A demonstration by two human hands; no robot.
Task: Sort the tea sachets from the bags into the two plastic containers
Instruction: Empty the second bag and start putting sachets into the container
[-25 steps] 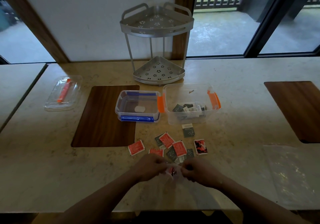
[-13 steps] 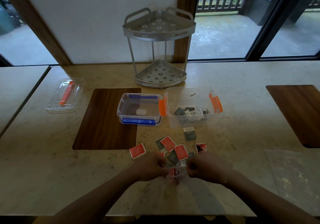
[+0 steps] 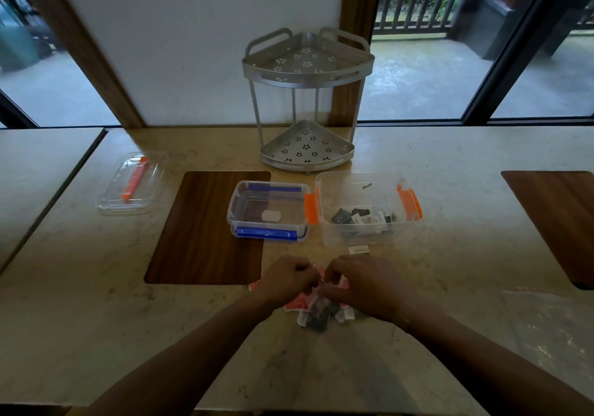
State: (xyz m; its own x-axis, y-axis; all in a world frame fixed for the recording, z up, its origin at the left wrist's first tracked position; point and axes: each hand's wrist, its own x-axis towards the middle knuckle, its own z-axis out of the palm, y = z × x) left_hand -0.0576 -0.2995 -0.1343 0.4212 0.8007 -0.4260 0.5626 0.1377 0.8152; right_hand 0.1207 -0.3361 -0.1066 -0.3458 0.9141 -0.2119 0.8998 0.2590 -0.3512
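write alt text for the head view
Two hands, left and right, pinch a clear bag over a sachet pile on a table. Behind stand an empty blue-clipped box, an orange-clipped box holding dark sachets, and a metal rack.

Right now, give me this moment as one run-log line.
left hand + right hand: both pinching clear plastic bag | red and dark tea sachets: piled beneath | orange-latched clear container: dark sachets inside | blue-latched clear container: no sachets

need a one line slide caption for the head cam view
Both hands, left hand and right hand, work over mixed tea sachets before a blue-latched container and an orange-latched container.
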